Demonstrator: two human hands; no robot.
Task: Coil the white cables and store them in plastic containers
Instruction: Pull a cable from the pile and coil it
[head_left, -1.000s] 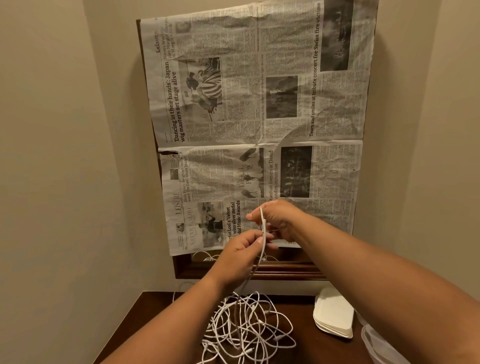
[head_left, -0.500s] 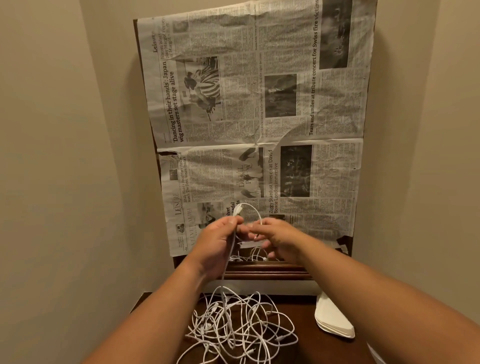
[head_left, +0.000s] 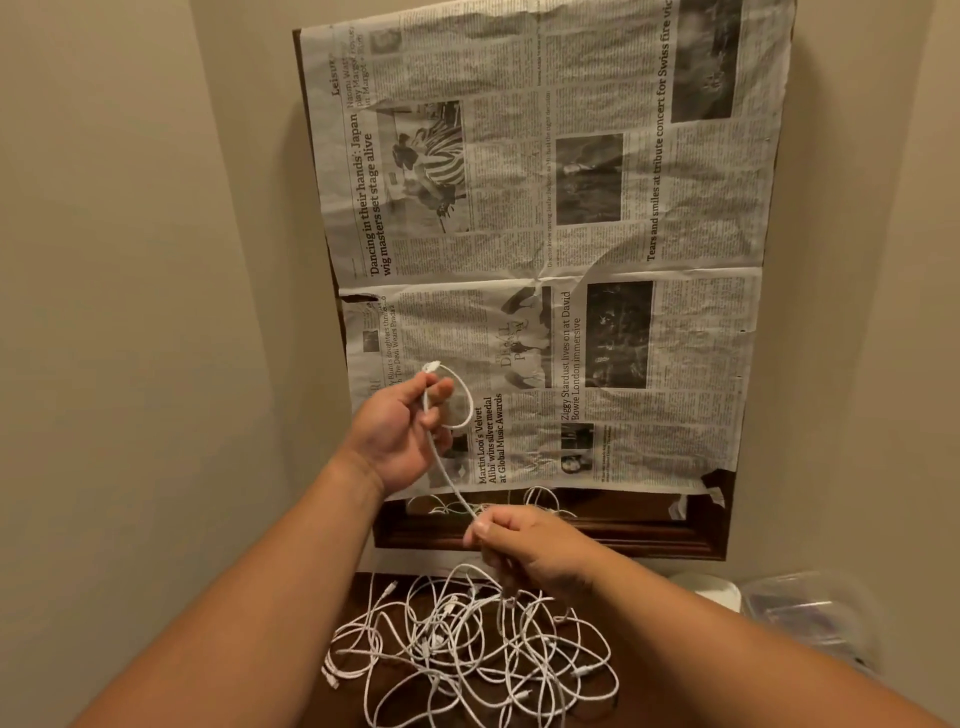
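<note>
My left hand (head_left: 400, 431) is raised in front of the newspaper and grips one white cable (head_left: 445, 470) near its plug end, which curls into a small loop above my fingers. From there the cable runs down and right to my right hand (head_left: 524, 545), which pinches it lower down. Below both hands a tangled pile of white cables (head_left: 467, 654) lies on the dark wooden table (head_left: 363, 592). Clear plastic containers (head_left: 810, 613) sit at the right, partly behind my right forearm.
A white lid or tray (head_left: 711, 590) lies beside the containers. Newspaper sheets (head_left: 545, 249) cover a wood-framed mirror (head_left: 571, 535) on the back wall. Beige walls close in on the left and right of the narrow table.
My hands have moved apart: the left went up and left with the plug end, the right slid down along the cable toward the pile, stretching a length between them.
</note>
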